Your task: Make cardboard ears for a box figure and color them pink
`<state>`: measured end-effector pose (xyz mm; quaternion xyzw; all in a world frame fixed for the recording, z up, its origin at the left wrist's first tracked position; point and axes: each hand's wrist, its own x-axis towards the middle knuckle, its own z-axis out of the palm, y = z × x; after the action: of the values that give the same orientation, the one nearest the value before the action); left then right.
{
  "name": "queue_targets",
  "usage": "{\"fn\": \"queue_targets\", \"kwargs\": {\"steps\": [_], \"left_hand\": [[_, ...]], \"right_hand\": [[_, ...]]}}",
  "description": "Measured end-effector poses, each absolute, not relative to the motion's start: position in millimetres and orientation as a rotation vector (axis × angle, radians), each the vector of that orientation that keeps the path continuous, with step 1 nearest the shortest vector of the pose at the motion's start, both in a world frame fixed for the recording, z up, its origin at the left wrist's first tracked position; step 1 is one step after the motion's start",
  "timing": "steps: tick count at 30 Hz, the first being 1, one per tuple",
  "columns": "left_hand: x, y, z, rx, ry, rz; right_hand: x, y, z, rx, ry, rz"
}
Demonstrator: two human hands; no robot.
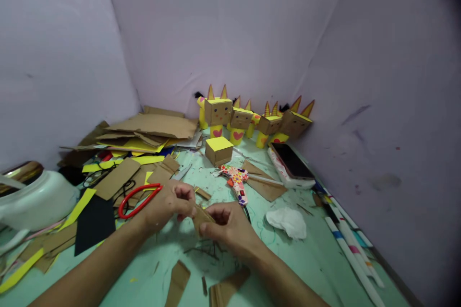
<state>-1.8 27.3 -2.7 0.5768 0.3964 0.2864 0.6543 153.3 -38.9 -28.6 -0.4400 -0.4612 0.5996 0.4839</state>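
Between my two hands, low over the table's middle, is a small piece of brown cardboard (202, 218). My left hand (176, 200) pinches its left end with thumb and fingertips. The right hand (226, 225) grips its other side, the thumb lying flat across the face. Just beyond my hands lies a hot glue gun (236, 182) with a colourful flowered pattern. A small cardboard box (219, 151) with a yellow top stands behind it. Scissors with red handles (139, 201) rest beside my left wrist, and a narrow cardboard strip (202, 193) lies near the left fingertips.
Cardboard animal figures (218, 112) with yellow horns line the back wall. Stacked cardboard sheets (154, 125) and yellow scraps cover the left, near a white teapot-like vessel (43, 199). At right are a phone (291, 159), crumpled tissue (287, 222) and markers (353, 259). Cardboard offcuts (178, 280) lie in front.
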Motion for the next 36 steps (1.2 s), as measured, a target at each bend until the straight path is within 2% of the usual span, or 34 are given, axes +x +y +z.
{"fn": "queue_targets", "kwargs": {"steps": [6, 9, 18, 29, 36], "left_hand": [[10.6, 23.4, -15.4, 1.366, 0.841, 0.656], [16.5, 17.6, -18.9, 1.36, 0.901, 0.642], [21.4, 11.2, -14.5, 1.378, 0.977, 0.7], [18.9, 12.0, -16.0, 1.449, 1.005, 0.731], [18.8, 9.7, -15.5, 1.448, 0.997, 0.735]], "right_hand": [[158.8, -31.1, -27.7, -1.063, -0.54, 1.429], [161.8, -27.5, -27.9, -1.036, -0.425, 1.424], [152.3, -34.4, -30.5, -1.094, -0.481, 1.424], [158.0, -33.5, -35.5, -1.202, -0.932, 1.132], [159.6, -34.0, -36.5, -1.258, -1.036, 1.058]]}}
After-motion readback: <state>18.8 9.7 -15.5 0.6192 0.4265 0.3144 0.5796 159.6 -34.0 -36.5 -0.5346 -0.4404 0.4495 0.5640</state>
